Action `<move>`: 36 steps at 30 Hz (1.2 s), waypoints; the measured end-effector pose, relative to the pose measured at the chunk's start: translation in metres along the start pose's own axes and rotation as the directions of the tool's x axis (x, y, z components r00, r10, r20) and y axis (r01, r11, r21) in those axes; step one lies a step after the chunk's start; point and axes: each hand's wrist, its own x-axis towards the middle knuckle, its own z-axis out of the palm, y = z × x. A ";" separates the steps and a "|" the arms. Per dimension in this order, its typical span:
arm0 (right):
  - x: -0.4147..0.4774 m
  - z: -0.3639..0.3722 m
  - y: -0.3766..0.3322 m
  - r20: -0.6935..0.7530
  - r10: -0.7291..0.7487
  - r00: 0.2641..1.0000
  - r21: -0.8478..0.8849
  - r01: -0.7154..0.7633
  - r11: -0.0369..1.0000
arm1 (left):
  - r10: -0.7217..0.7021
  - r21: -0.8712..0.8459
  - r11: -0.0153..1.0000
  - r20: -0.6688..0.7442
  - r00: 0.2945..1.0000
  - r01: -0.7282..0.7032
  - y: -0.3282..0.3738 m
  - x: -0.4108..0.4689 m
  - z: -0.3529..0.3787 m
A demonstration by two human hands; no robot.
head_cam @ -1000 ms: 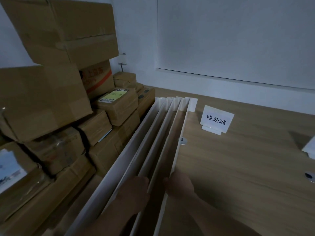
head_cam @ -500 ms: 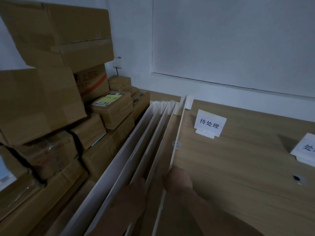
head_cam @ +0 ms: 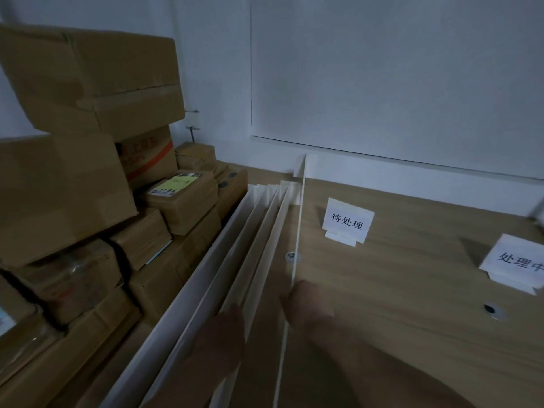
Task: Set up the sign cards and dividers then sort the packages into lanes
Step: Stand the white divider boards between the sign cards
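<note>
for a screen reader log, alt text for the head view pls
Right hand holds an upright white divider board on a wooden table; left hand rests on more boards beside it. Cardboard boxes stacked left, two sign cards stand right.

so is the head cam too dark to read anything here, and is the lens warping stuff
Head view: dim and bluish, no glare, yet the left sign card is legible. Head view: left hand is a dark shape, its grip lost in shadow; right hand, just as dark, pinches the white divider. Head view: wide-angle warp tilts the cardboard boxes at left.
</note>
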 end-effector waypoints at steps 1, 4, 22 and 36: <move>0.000 -0.003 0.002 -0.012 0.003 1.000 0.003 -0.003 1.000 | 0.046 0.016 0.999 -0.023 0.999 -0.045 0.001 0.002 -0.003; -0.001 -0.015 0.007 -0.026 -0.013 1.000 -0.023 0.012 1.000 | 0.126 0.047 0.991 -0.038 0.991 -0.124 0.011 -0.001 -0.009; -0.027 -0.102 0.078 -0.118 0.052 0.992 0.053 -0.046 0.998 | 0.204 0.116 0.976 -0.175 0.963 -0.186 0.089 -0.008 -0.048; -0.117 -0.218 0.243 -0.242 0.085 0.966 -0.049 -0.100 0.994 | 0.278 0.102 0.961 -0.314 0.908 -0.258 0.246 -0.087 -0.030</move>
